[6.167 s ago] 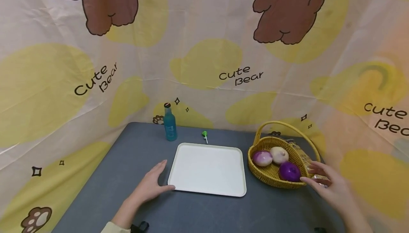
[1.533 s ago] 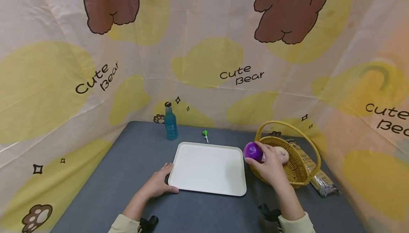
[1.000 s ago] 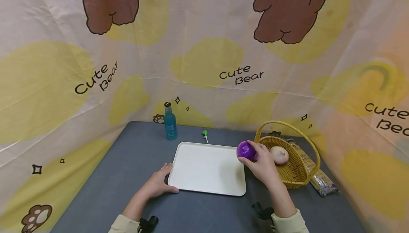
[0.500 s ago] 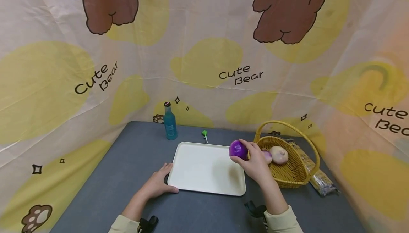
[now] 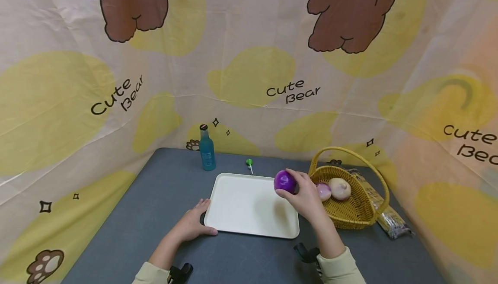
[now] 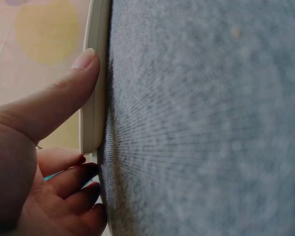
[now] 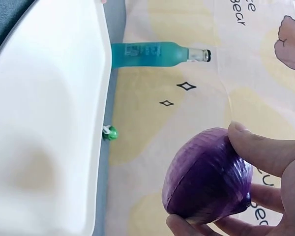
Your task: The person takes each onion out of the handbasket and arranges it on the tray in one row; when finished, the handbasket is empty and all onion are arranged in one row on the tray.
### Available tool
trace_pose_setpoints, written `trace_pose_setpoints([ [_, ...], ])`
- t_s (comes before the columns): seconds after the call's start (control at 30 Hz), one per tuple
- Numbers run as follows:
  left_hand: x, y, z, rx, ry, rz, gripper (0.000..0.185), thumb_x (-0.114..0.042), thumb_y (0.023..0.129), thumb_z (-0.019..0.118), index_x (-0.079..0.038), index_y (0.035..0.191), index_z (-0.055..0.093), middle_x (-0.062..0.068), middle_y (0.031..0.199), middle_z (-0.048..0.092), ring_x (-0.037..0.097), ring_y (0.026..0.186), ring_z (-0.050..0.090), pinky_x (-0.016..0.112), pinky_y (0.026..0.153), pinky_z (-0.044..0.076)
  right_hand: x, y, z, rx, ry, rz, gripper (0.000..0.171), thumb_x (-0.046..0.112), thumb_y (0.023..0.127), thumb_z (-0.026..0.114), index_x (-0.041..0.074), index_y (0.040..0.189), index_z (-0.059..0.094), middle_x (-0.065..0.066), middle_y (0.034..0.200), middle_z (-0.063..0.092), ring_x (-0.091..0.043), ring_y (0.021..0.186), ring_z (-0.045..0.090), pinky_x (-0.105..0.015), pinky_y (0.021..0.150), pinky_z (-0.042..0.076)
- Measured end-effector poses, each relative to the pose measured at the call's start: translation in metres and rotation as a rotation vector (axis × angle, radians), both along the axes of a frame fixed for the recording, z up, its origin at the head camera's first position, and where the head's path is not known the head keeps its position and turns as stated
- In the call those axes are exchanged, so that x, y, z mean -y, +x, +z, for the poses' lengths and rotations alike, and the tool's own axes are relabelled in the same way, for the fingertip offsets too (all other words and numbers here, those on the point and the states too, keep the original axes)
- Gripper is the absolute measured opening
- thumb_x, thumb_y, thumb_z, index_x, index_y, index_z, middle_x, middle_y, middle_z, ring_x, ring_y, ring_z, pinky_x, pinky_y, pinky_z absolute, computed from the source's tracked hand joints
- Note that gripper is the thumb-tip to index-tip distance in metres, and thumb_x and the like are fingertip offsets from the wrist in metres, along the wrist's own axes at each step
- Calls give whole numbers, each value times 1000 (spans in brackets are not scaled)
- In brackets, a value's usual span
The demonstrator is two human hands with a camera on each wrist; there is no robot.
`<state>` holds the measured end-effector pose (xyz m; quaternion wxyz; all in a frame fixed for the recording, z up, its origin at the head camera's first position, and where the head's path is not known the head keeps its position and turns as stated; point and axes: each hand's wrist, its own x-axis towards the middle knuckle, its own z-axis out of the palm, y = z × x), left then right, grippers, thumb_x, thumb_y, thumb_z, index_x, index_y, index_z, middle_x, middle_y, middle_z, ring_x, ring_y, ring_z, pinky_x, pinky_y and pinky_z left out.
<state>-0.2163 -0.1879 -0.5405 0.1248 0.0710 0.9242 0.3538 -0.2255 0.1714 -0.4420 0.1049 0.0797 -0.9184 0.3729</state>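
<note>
- The right hand (image 5: 307, 195) grips a purple onion (image 5: 285, 181), its fingers (image 7: 265, 150) curled round it; the onion is held in the air above the far right corner of the white tray (image 5: 241, 202), clear of the surface; the palm side of the onion is hidden by the hand.
- The left hand (image 5: 190, 223) rests on the desk (image 5: 155, 215) at the tray's near left corner; the thumb (image 6: 64, 93) lies straight against the tray's rim and the other fingers sit loosely bent on the desk, holding nothing; the left wrist view shows only the rim, the rest of the tray being cut off.
- A wicker basket (image 5: 350, 212) stands just right of the tray; a pale purple onion (image 5: 324, 191) in it is partly covered by the right hand; a whitish onion (image 5: 340, 188) lies beside it.
- A dark packet (image 5: 389, 223) lies right of the basket, half hidden behind it; its print is too small to read.
- A blue bottle (image 5: 207, 150) stands at the far edge, left of a small green lollipop (image 5: 249, 164); the bottle's label cannot be made out.
</note>
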Motion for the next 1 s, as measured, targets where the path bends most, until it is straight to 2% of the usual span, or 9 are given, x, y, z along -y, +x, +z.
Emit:
trace_pose_setpoints([
  [0.4, -1, 0, 1, 8, -9, -3, 110, -39, 70, 92, 0, 156, 34, 19, 163, 32, 40, 154, 21, 68, 118, 20, 8, -5, -2, 16, -10, 9, 73, 39, 81, 85, 16, 144, 57, -20, 139, 55, -39, 121, 59, -55, 96, 55],
  [1.0, 0, 0, 1, 17, -1, 1, 109, -40, 71, 91, -2, 157, 33, 18, 164, 30, 41, 153, 21, 68, 117, 21, 21, -8, 1, -16, -19, 42, 71, 36, 81, 86, 16, 143, 58, -20, 137, 56, -38, 119, 60, -53, 96, 55],
])
